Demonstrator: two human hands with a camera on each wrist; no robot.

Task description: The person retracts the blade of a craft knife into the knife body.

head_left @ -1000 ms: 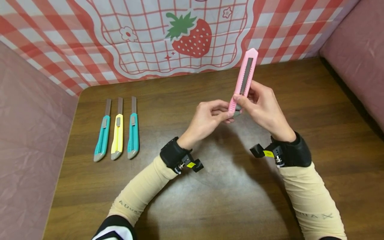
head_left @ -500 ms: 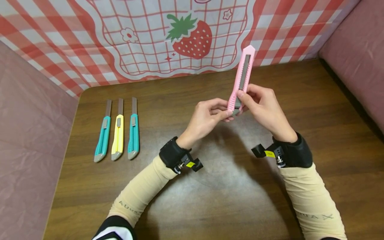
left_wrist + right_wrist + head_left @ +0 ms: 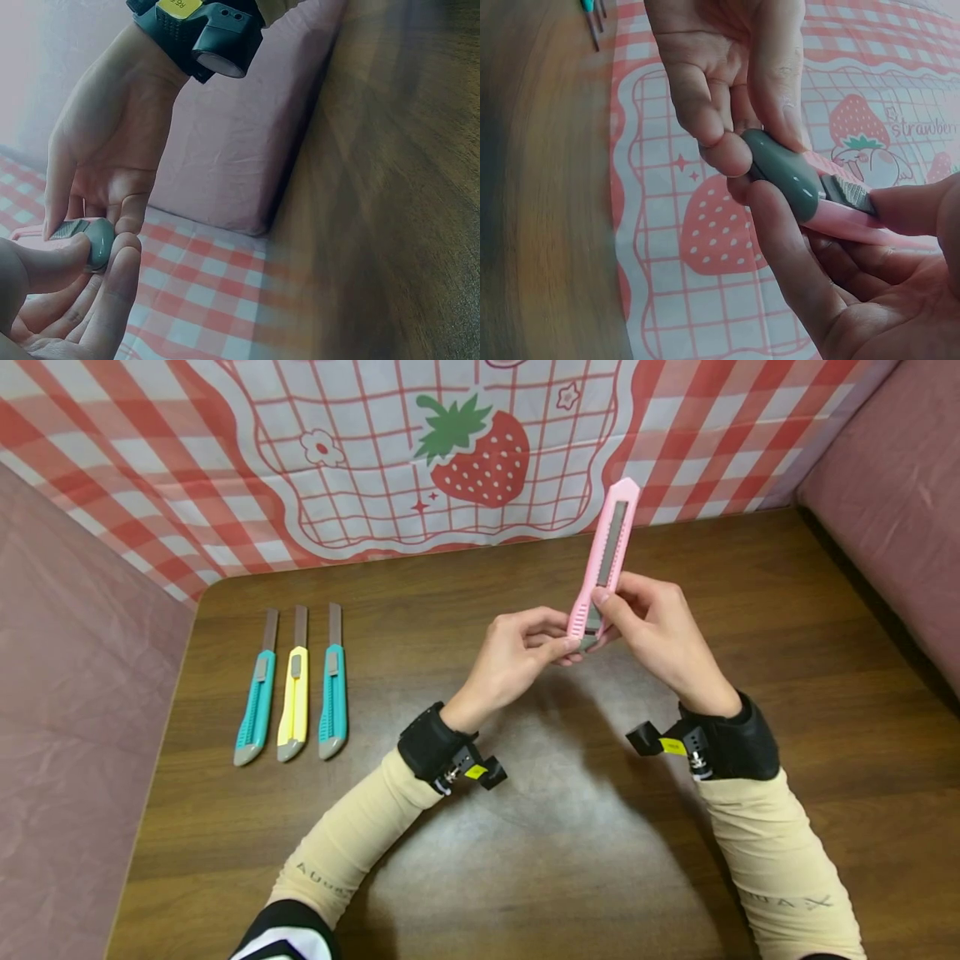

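Pink plastic utility knife (image 3: pixel 612 539) with grey end cap (image 3: pixel 786 176) held tilted above brown wooden table (image 3: pixel 517 860); left hand (image 3: pixel 513 660) pinches capped end, right hand (image 3: pixel 667 635) grips lower body, thumb (image 3: pixel 909 208) on ribbed grey slider (image 3: pixel 850 193).

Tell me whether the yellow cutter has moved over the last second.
No: in the head view, the yellow cutter keeps its place against the left edge of the tabletop; no shift shows.

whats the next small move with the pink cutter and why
I'd probably have the right hand push the slider toward the tip of the pink cutter: its thumb is at the slider, near the grey end cap. The yellow cutter and teal cutters have blades out; the pink one shows none past its tip.
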